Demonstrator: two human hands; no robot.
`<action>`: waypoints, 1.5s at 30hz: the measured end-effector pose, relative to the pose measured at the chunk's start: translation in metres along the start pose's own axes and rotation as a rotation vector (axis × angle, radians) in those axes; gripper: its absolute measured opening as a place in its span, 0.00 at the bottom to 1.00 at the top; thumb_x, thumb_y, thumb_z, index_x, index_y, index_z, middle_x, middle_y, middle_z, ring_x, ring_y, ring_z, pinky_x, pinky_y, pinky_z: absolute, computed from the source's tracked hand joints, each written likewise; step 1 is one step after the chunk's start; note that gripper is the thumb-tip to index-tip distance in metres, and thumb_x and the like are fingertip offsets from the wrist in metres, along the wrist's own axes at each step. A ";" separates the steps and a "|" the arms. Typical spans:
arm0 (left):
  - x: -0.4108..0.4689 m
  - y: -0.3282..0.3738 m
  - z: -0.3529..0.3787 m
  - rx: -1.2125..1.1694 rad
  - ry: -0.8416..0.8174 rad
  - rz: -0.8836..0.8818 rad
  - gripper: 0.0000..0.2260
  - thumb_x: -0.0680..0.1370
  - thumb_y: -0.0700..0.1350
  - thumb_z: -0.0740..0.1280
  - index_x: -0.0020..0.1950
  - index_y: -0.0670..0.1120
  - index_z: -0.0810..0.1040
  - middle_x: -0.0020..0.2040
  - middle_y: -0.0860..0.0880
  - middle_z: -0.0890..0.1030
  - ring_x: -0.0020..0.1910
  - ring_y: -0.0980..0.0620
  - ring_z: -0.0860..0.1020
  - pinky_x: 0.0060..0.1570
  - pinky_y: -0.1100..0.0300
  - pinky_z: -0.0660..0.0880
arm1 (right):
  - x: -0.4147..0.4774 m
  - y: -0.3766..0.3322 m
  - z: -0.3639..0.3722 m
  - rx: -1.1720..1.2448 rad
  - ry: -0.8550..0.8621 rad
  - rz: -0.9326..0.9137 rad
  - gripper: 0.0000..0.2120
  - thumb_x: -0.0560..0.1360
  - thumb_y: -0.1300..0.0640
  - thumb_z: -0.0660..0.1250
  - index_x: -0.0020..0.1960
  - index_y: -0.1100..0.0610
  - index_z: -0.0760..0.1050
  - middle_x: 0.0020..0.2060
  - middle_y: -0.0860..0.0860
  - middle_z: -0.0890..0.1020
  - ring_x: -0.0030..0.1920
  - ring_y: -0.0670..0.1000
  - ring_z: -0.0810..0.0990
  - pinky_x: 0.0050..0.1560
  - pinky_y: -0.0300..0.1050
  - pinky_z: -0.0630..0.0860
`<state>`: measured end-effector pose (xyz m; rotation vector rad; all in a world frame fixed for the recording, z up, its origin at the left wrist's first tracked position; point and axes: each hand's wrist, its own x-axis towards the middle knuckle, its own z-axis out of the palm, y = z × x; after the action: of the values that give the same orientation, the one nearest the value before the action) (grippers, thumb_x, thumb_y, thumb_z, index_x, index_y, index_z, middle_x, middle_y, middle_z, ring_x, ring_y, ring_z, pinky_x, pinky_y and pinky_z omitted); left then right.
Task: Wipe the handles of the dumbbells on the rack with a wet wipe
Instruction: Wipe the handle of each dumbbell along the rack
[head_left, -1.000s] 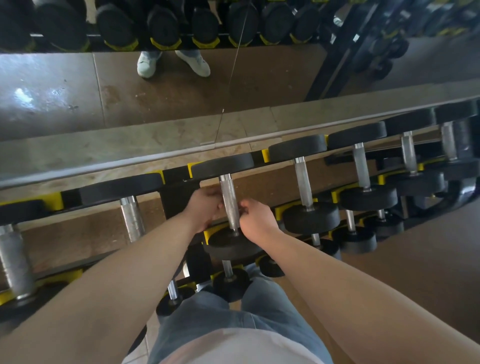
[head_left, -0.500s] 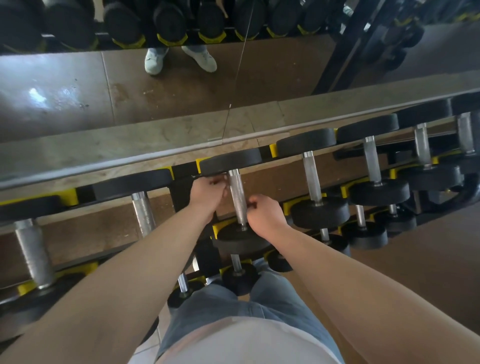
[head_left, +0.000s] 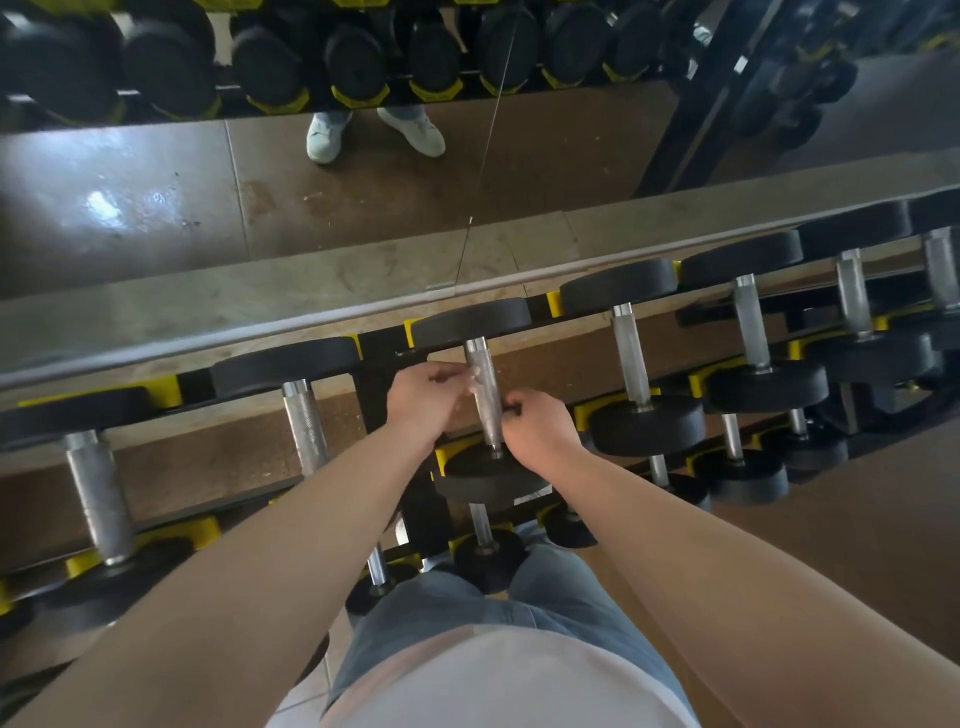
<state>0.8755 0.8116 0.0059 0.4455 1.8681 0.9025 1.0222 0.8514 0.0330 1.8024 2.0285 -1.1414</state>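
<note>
The left hand (head_left: 423, 397) has its fingers (head_left: 457, 375) curled against the left side of a knurled silver dumbbell handle (head_left: 487, 397), pinching something small and pale, hard to make out. The right hand (head_left: 540, 434) has its fingers (head_left: 511, 406) curled against the handle's right side. The black round-ended dumbbell (head_left: 491, 480) lies on the top tier of a black-and-yellow rack (head_left: 371, 387), between neighbouring dumbbells.

dumbbell handle (head_left: 485, 397): knurled silver steel, running away from the viewer between two black round heads, flanked by left hand (head_left: 423, 397) and right hand (head_left: 540, 428)
wet wipe (head_left: 474, 375): small pale scrap at the left hand's fingertips, against the handle
rack (head_left: 374, 384): black frame, yellow cradles, under both hands
</note>
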 end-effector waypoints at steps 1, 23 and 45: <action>-0.001 0.000 0.001 0.027 0.003 0.026 0.09 0.77 0.54 0.74 0.53 0.50 0.86 0.39 0.52 0.83 0.38 0.53 0.80 0.40 0.58 0.77 | 0.000 0.000 0.000 -0.001 0.000 -0.001 0.11 0.82 0.57 0.61 0.60 0.51 0.79 0.46 0.46 0.80 0.39 0.42 0.77 0.33 0.36 0.70; -0.014 -0.037 -0.001 0.336 -0.248 0.144 0.04 0.78 0.51 0.73 0.46 0.53 0.84 0.48 0.53 0.84 0.52 0.53 0.80 0.56 0.54 0.76 | 0.000 0.004 0.002 0.024 0.014 0.000 0.10 0.83 0.56 0.60 0.59 0.50 0.80 0.50 0.48 0.82 0.42 0.44 0.78 0.37 0.37 0.70; -0.021 -0.010 0.013 0.541 -0.072 0.527 0.06 0.82 0.46 0.69 0.56 0.50 0.85 0.51 0.54 0.84 0.51 0.58 0.81 0.55 0.62 0.76 | -0.003 0.002 -0.001 0.074 0.013 0.037 0.12 0.83 0.59 0.60 0.61 0.51 0.80 0.53 0.49 0.83 0.46 0.47 0.79 0.46 0.41 0.74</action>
<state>0.8969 0.7970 0.0081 1.3295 1.9492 0.6806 1.0248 0.8497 0.0352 1.8790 1.9757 -1.2120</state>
